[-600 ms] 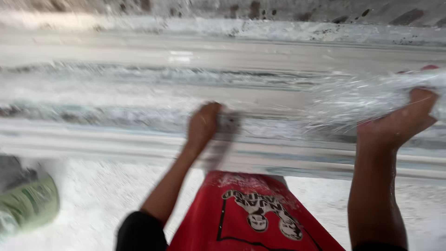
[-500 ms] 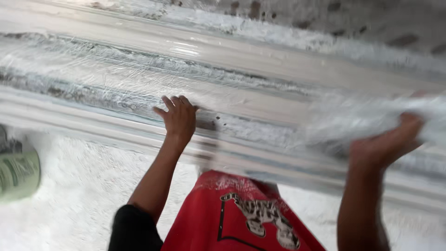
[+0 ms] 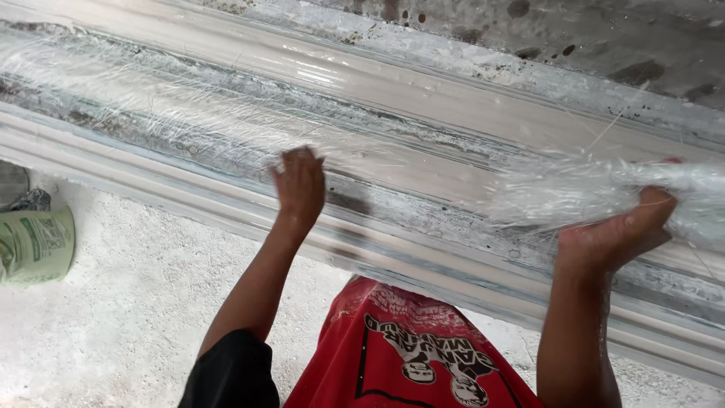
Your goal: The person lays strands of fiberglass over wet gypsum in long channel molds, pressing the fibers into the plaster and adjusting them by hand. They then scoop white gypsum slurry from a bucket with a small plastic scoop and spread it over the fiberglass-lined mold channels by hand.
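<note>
Nearest, at 6 o'clock, a red shirt [image 3: 408, 355] with a printed figure fills the bottom edge, a black sleeve [image 3: 230, 374] beside it at 7 o'clock. From the sleeve the left arm runs up to the left hand [image 3: 300, 185], near centre, which lies palm down on the mould [image 3: 423, 91], fingers curled loosely and pressing on the glass fibre [image 3: 151, 98] spread there; it grips nothing that can be seen. At 3 o'clock the right hand [image 3: 615, 234] is closed on a bunched wad [image 3: 596, 189] of the same white fibre, thumb below and fingers hidden in it, the wad touching the mould's upper face. The mould is a long pale stepped trough running from 9 o'clock down to 4 o'clock, its fibre layer wet and glossy toward 10 o'clock. Below it lies the white dusty floor [image 3: 113, 317], with a green sack [image 3: 34, 245] at 9 o'clock. Farthest, at 1 o'clock, stands a stained grey wall [image 3: 604, 38].
</note>
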